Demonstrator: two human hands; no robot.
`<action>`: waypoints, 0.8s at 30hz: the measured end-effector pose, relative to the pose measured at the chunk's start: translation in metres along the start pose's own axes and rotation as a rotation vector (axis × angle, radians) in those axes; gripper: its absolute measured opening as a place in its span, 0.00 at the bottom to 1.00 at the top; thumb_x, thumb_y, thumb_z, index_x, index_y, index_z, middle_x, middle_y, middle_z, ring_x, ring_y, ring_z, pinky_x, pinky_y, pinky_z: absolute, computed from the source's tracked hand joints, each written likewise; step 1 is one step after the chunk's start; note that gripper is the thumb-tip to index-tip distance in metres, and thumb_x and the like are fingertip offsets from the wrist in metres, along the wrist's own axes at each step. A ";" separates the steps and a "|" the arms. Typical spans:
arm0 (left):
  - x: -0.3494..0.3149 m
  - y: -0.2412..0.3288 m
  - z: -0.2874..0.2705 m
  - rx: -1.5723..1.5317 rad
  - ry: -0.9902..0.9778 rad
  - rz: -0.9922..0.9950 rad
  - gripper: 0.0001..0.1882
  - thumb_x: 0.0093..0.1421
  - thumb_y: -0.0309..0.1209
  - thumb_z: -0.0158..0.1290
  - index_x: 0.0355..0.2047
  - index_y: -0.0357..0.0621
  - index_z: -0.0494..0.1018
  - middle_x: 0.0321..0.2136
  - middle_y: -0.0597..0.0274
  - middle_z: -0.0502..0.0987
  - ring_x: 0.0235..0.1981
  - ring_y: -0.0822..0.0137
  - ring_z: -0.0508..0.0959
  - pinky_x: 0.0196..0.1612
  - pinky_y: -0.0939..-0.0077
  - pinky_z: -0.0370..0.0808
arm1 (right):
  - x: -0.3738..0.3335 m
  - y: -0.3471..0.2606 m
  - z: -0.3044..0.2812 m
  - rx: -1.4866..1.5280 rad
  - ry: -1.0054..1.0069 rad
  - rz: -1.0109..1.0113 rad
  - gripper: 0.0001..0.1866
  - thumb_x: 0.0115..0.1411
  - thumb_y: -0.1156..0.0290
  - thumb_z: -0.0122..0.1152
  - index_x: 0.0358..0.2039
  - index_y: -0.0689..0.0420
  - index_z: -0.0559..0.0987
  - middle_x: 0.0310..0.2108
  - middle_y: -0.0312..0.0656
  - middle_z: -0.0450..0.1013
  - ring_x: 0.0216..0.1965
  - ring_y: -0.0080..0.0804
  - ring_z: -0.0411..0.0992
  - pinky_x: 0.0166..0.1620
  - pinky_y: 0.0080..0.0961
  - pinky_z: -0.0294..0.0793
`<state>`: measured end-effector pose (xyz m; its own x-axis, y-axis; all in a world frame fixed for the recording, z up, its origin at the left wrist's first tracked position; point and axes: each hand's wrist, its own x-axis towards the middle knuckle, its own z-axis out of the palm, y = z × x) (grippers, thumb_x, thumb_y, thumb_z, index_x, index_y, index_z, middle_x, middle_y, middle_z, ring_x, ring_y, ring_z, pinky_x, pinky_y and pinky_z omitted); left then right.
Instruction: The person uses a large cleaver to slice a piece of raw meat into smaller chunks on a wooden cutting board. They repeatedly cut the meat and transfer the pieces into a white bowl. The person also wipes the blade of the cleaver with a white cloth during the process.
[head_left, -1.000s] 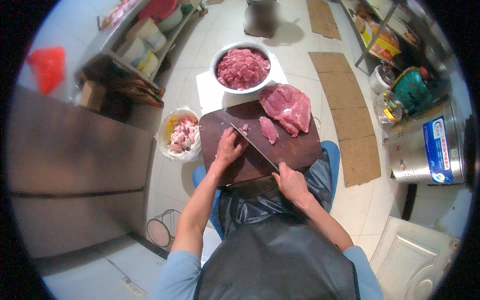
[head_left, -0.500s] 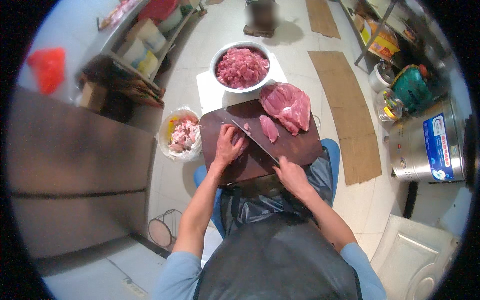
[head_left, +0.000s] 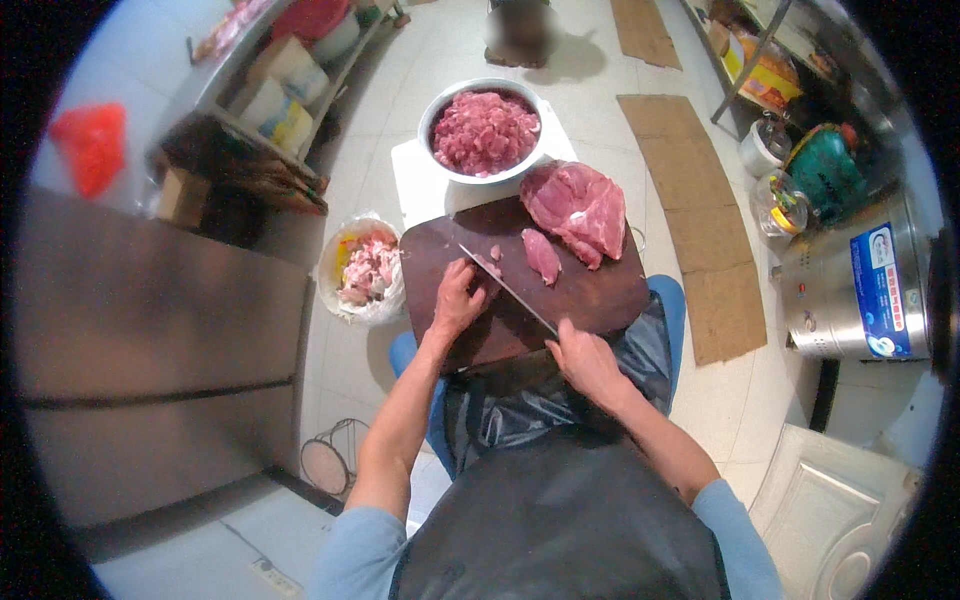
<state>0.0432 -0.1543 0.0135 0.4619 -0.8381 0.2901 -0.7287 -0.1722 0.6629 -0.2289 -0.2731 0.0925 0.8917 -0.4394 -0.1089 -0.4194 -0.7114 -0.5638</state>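
On the dark brown cutting board (head_left: pixel 600 300) across my lap, my right hand (head_left: pixel 584 358) grips a long knife (head_left: pixel 510 290) by its handle. The blade slants up and leftward, close to the fingertips of my left hand (head_left: pixel 458 300). Those curled fingers press on a piece of raw meat (head_left: pixel 489 292), mostly covered by the hand. Small cut bits (head_left: pixel 495 252) lie beside the blade. Right of them sits a strip of meat (head_left: pixel 541 257), and a large raw chunk (head_left: pixel 575 215) rests at the board's far right corner.
Beyond the board, a metal bowl (head_left: pixel 427 150) heaped with cut meat stands on a white surface (head_left: pixel 408 185). A lined bucket (head_left: pixel 332 300) of pale trimmings is at left. Cardboard (head_left: pixel 705 230) lies on the floor at right, near a steel container (head_left: pixel 815 300) and jars (head_left: pixel 778 205).
The knife and my right hand have shifted slightly, the blade now nearer the left fingertips. Cut bits beside the blade have moved a little. My left hand stays on the meat.
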 end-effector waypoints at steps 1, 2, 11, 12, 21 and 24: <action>-0.003 0.004 0.003 -0.006 0.022 -0.001 0.19 0.55 0.23 0.58 0.48 0.41 0.79 0.50 0.50 0.77 0.54 0.45 0.75 0.58 0.55 0.74 | 0.016 -0.002 0.008 0.002 0.002 0.010 0.17 0.69 0.61 0.62 0.39 0.62 0.70 0.27 0.62 0.80 0.30 0.61 0.82 0.31 0.53 0.82; 0.000 0.011 0.003 -0.008 0.052 0.004 0.16 0.55 0.23 0.59 0.45 0.41 0.79 0.46 0.51 0.77 0.51 0.45 0.76 0.56 0.55 0.75 | 0.034 -0.003 0.013 0.000 0.012 0.014 0.17 0.69 0.61 0.62 0.40 0.62 0.70 0.27 0.62 0.80 0.30 0.61 0.82 0.31 0.53 0.82; 0.004 0.009 -0.002 0.011 0.112 -0.032 0.11 0.55 0.26 0.61 0.40 0.38 0.78 0.42 0.49 0.76 0.46 0.47 0.76 0.51 0.57 0.76 | 0.037 0.006 0.013 0.007 -0.005 0.039 0.17 0.69 0.61 0.62 0.40 0.62 0.71 0.27 0.61 0.80 0.32 0.63 0.81 0.34 0.54 0.82; 0.005 0.016 -0.002 -0.010 0.138 -0.054 0.11 0.55 0.25 0.61 0.39 0.38 0.77 0.42 0.49 0.77 0.46 0.48 0.76 0.51 0.57 0.76 | 0.018 0.012 0.007 0.002 -0.025 0.067 0.17 0.69 0.61 0.62 0.40 0.62 0.70 0.27 0.60 0.80 0.32 0.63 0.81 0.34 0.54 0.82; 0.001 0.006 -0.002 0.001 0.033 -0.006 0.15 0.53 0.22 0.61 0.43 0.38 0.78 0.48 0.50 0.77 0.52 0.47 0.76 0.57 0.57 0.74 | -0.014 0.004 -0.016 0.025 0.023 0.036 0.17 0.69 0.61 0.62 0.40 0.63 0.70 0.28 0.58 0.80 0.31 0.61 0.81 0.33 0.51 0.82; -0.001 0.008 -0.001 0.037 0.105 0.047 0.15 0.53 0.23 0.62 0.44 0.38 0.79 0.46 0.51 0.78 0.50 0.48 0.76 0.55 0.59 0.75 | -0.016 -0.001 -0.019 -0.009 -0.002 0.005 0.17 0.69 0.61 0.62 0.40 0.63 0.70 0.29 0.58 0.80 0.31 0.59 0.82 0.32 0.50 0.82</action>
<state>0.0370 -0.1542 0.0194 0.4758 -0.7874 0.3920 -0.7680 -0.1547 0.6215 -0.2460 -0.2760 0.1099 0.8897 -0.4423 -0.1132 -0.4256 -0.7139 -0.5560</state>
